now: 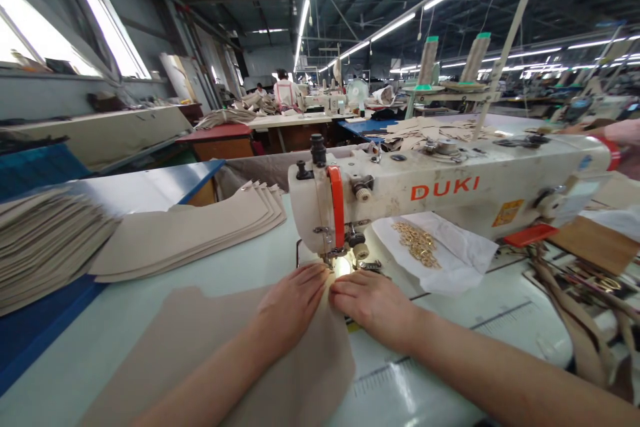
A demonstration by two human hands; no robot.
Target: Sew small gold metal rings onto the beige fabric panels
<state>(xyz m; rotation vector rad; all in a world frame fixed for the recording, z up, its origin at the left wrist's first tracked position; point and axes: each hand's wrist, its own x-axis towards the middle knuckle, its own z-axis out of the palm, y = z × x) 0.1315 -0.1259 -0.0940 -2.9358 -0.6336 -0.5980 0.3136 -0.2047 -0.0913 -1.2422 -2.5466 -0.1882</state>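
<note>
The cloth [210,323] lies on the sewing table [400,380], beneath the left hand [295,297] and reaching the right hand [373,300] at its far right corner, just before the sewing machine [390,187]. Right edge runs near to far, toward the lit needle area; near end out of view, long axis uncertain. Left fingers together, pressed flat; right fingers bunched at the edge. Whether either pinches cloth, I cannot tell.

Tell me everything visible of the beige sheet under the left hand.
The beige sheet looks smooth, like fabric or leather, with a rounded right corner. It lies flat on the pale green table, from the sewing machine's lit needle area to below the frame. The left hand rests on it; the right hand is at its edge.
</note>
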